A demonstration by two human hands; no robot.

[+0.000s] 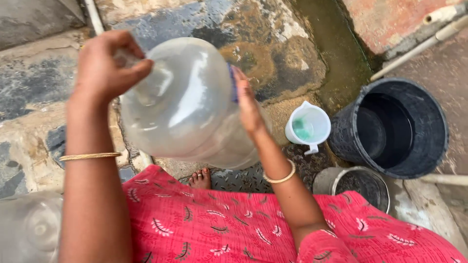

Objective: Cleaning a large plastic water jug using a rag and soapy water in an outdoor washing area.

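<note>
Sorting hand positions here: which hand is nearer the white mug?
Right. The right hand presses the clear jug, just left of the white mug; the left hand grips the jug's far side.

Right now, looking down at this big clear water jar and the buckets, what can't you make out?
- Head view: the jar mouth is covered by the left hand.
- The right hand fingers hide a blue item against the jar wall.
- The black bucket floor is lost in shadow.
- A second clear jar is cut off at the bottom-left edge.
</note>
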